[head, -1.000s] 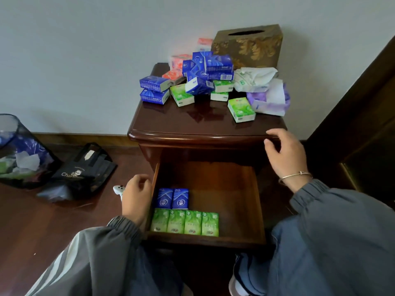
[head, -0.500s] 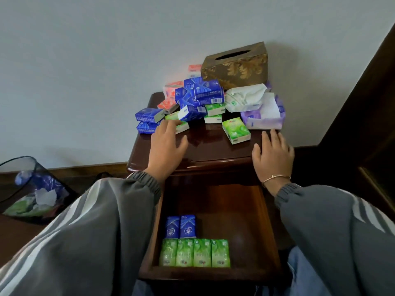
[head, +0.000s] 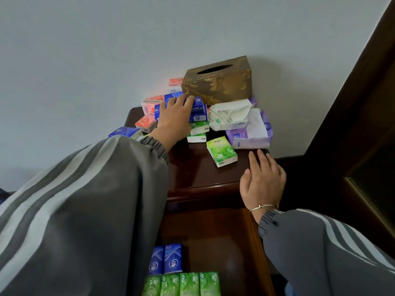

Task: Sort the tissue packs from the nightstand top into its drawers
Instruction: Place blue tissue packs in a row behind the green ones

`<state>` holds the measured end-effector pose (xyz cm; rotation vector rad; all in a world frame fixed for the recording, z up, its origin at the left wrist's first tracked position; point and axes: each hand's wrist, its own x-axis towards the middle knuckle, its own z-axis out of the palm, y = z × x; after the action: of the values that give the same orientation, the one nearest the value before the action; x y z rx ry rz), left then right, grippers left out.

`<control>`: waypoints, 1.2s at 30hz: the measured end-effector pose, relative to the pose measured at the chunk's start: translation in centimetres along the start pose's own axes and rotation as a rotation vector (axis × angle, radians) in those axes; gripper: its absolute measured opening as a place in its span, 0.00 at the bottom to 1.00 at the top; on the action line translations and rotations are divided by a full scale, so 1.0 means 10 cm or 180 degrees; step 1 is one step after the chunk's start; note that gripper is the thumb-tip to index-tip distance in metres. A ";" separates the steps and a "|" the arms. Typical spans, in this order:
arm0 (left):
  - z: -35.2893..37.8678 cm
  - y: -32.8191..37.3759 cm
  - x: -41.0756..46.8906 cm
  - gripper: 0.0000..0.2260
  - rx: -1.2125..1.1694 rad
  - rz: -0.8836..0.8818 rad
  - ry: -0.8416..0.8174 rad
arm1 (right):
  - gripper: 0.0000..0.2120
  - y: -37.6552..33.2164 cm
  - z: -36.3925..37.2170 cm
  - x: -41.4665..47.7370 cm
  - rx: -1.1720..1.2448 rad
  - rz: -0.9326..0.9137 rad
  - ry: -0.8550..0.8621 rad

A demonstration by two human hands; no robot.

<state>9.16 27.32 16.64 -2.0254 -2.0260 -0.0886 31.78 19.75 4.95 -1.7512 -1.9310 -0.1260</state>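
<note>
Tissue packs (head: 197, 115) sit in a messy pile at the back of the nightstand (head: 198, 167) top, blue, green and red ones mixed together. The left hand (head: 174, 119) lies on the blue packs with fingers spread out flat; it touches them but I cannot tell if it grips one. The right hand (head: 261, 181) rests flat and open on the right front edge, holding nothing. One green pack (head: 221, 151) lies apart, near that hand. The open drawer (head: 233, 253) below holds two blue packs (head: 166, 259) and a row of green packs (head: 181, 284).
</note>
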 end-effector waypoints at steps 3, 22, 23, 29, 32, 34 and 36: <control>-0.02 -0.04 0.10 0.33 0.0190 0.0113 -0.0156 | 0.25 0.01 0.01 -0.01 0.0021 -0.0022 0.0075; -0.34 -0.33 -0.53 0.21 -0.1705 -0.0509 0.1533 | 0.24 0.00 0.01 -0.01 0.0030 -0.0038 0.0175; -0.36 -0.37 -0.70 0.20 -0.2083 -0.0797 0.1580 | 0.24 -0.01 0.01 -0.02 0.0041 -0.0025 0.0161; -0.23 -0.56 -1.62 0.16 -0.4229 -0.2381 0.1099 | 0.25 -0.03 -0.03 -0.04 0.0080 0.0008 0.0042; -0.05 -0.63 -1.93 0.13 -0.5462 -0.2780 0.0361 | 0.26 -0.03 -0.05 -0.04 0.0201 -0.0037 0.0048; 0.06 -0.70 -2.04 0.16 -0.5727 -0.2957 0.0076 | 0.25 -0.03 -0.08 -0.04 0.0381 0.0033 0.0147; 0.15 -0.77 -2.09 0.18 -0.5870 -0.3081 0.0016 | 0.22 -0.08 -0.13 -0.08 0.0627 0.0152 0.0379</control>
<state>0.94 7.24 11.48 -0.8349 -2.8719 -2.8550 31.42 18.43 5.92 -1.6215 -1.7527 -0.0213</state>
